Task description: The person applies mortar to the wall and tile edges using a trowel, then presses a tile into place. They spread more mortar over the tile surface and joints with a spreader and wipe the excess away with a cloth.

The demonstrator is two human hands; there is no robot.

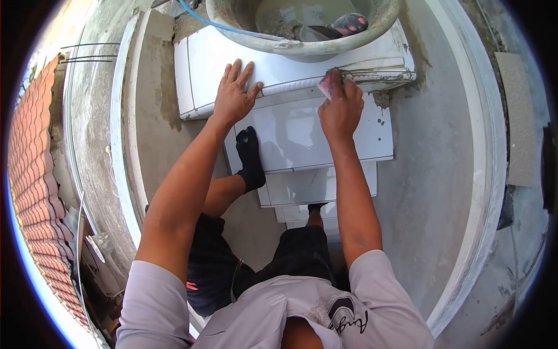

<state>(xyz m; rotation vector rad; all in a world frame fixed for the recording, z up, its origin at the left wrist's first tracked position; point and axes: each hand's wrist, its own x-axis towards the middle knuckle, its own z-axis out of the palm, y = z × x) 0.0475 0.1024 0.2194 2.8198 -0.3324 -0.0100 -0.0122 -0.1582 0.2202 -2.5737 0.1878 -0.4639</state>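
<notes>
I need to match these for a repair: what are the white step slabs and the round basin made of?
The white step slabs: apparently glazed ceramic tile, glossy, showing reflections and straight joints. The round basin: possibly plastic or rubber, dull grey, crusted with what looks like mortar; uncertain.

Two bare hands: left hand [234, 96], right hand [340, 109]. One small pink pad [324, 86]. One round grey mortar-smeared basin [302, 51]. One trowel with a black-and-red handle [347, 24]. One thin blue hose [203, 20]. Two black-socked feet [250, 157]. At least four glossy white tiled steps [302, 136]. One terracotta tiled roof [35, 163].
</notes>
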